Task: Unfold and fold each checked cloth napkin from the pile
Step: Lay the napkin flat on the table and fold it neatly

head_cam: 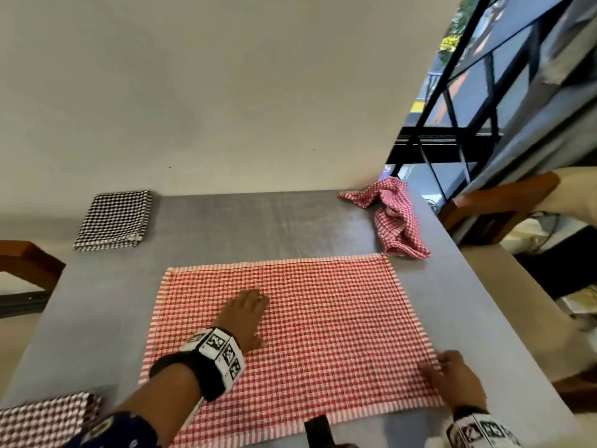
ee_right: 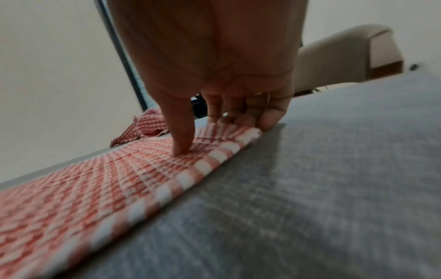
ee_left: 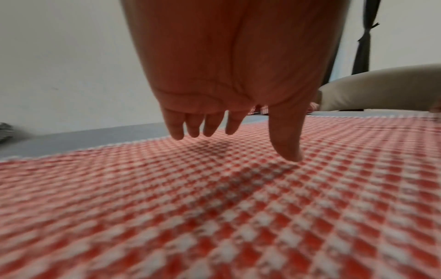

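Observation:
A red checked napkin point(head_cam: 323, 318) lies spread flat on the grey table point(head_cam: 258, 221). My left hand point(head_cam: 247, 313) rests on its left half with straight fingers. In the left wrist view the left hand point(ee_left: 238, 136) is flat above the weave point(ee_left: 214, 207), and its thumb tip touches the cloth. My right hand point(head_cam: 449, 370) is at the napkin's near right edge. In the right wrist view the right hand point(ee_right: 210, 136) pinches that edge point(ee_right: 238, 136), thumb pressing on top and curled fingers lifting the hem slightly.
A folded black checked napkin point(head_cam: 113, 219) lies at the back left. A crumpled red checked napkin point(head_cam: 394, 218) sits at the back right corner. A brown checked napkin point(head_cam: 45, 418) lies at the near left. Wooden chair parts point(head_cam: 504, 205) flank the table.

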